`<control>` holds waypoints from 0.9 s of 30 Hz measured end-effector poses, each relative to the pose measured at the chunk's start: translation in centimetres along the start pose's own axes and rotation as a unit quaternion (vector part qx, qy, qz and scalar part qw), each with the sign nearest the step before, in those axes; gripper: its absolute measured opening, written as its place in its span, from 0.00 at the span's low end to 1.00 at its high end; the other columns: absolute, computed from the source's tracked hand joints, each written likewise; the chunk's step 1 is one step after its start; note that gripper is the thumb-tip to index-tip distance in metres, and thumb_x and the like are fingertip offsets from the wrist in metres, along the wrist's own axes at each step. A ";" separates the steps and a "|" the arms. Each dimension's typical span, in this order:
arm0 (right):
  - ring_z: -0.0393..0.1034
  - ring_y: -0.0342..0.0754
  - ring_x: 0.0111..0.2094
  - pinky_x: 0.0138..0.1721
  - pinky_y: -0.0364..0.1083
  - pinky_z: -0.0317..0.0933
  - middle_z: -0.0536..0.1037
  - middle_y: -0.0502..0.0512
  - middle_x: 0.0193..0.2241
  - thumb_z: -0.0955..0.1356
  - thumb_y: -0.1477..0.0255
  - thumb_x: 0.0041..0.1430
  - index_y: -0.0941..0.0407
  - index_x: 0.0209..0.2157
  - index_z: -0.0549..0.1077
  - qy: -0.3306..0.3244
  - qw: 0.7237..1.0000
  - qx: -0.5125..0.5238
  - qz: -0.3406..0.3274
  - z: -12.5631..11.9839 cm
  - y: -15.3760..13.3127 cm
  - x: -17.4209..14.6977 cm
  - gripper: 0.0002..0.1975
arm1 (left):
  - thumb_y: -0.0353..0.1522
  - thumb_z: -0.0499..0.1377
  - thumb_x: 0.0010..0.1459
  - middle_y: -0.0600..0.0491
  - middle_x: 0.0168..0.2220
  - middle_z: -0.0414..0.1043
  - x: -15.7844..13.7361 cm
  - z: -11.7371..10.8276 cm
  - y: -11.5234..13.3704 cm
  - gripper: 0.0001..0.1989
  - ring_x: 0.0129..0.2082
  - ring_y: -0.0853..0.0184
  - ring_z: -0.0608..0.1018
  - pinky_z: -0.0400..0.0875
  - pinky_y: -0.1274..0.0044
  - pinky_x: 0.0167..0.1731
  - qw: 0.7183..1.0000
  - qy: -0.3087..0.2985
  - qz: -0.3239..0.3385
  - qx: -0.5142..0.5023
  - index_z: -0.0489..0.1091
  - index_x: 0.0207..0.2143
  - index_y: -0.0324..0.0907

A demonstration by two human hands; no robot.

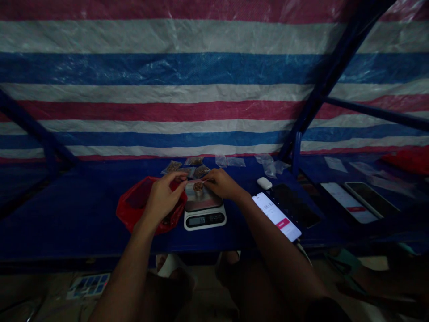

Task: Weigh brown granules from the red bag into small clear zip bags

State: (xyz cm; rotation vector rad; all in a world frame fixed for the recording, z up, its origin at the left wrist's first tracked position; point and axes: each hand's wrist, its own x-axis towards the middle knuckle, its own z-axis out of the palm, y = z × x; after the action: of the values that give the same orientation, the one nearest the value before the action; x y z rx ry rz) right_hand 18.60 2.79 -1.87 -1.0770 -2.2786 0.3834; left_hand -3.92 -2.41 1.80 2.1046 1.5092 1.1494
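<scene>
A white kitchen scale (205, 220) with a metal top and a lit display sits on the blue table. On its plate stands a small round metal cup (198, 189) filled with brown bits. My left hand (164, 194) reaches in over a red plastic bag (129, 208), its fingertips pinched behind the cup. My right hand (223, 183) pinches from the other side. Between the two sets of fingertips runs the thin reddish edge of a small clear plastic bag (192, 181). Most of that bag is hidden. Dark contents show dimly inside the red bag.
Behind the scale lie several filled small bags (173, 167), and flat clear bags (235, 161) beside them. To the right are a white earbud case (264, 183), a lit phone (278, 217) and a dark phone (296, 205). A striped tarp (201, 103) hangs behind blue frame bars.
</scene>
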 end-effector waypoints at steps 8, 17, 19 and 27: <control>0.71 0.52 0.47 0.51 0.50 0.55 0.82 0.58 0.43 0.69 0.77 0.65 0.53 0.45 0.83 -0.058 0.998 -0.022 -0.025 -0.1 -0.2 1.4 0.12 | 0.36 0.59 0.63 0.50 0.46 0.82 0.0 0.7 -0.9 0.13 0.45 0.61 0.82 0.74 0.71 0.50 0.999 -0.031 -0.007 0.034 0.78 0.46 0.43; 0.71 0.49 0.43 0.49 0.48 0.56 0.82 0.56 0.39 0.72 0.75 0.62 0.54 0.41 0.84 -0.065 0.997 0.000 -0.042 0.1 -0.4 1.2 0.07 | 0.36 0.58 0.64 0.49 0.46 0.82 -0.1 1.1 -0.9 0.13 0.46 0.59 0.82 0.74 0.70 0.50 0.998 -0.057 -0.004 0.022 0.78 0.46 0.43; 0.72 0.50 0.44 0.49 0.49 0.56 0.82 0.56 0.40 0.73 0.73 0.62 0.54 0.42 0.83 -0.055 0.998 0.004 -0.042 0.2 -0.6 1.1 0.08 | 0.36 0.58 0.63 0.49 0.45 0.82 -0.2 0.9 -0.6 0.12 0.45 0.60 0.82 0.74 0.70 0.49 0.998 -0.060 -0.004 0.020 0.77 0.45 0.43; 0.73 0.54 0.48 0.53 0.52 0.59 0.83 0.59 0.46 0.68 0.80 0.63 0.57 0.45 0.82 0.005 1.000 -0.016 0.006 0.1 -0.1 0.6 0.12 | 0.38 0.59 0.64 0.52 0.45 0.83 -0.7 0.2 0.5 0.12 0.44 0.61 0.83 0.76 0.72 0.45 0.998 -0.064 -0.005 0.008 0.78 0.46 0.45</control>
State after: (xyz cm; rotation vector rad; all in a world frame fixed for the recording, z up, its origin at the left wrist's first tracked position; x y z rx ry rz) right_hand 18.17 3.21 -1.66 -1.1067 -2.2774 0.3451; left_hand -3.50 -3.17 1.68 2.1359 1.4737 0.9822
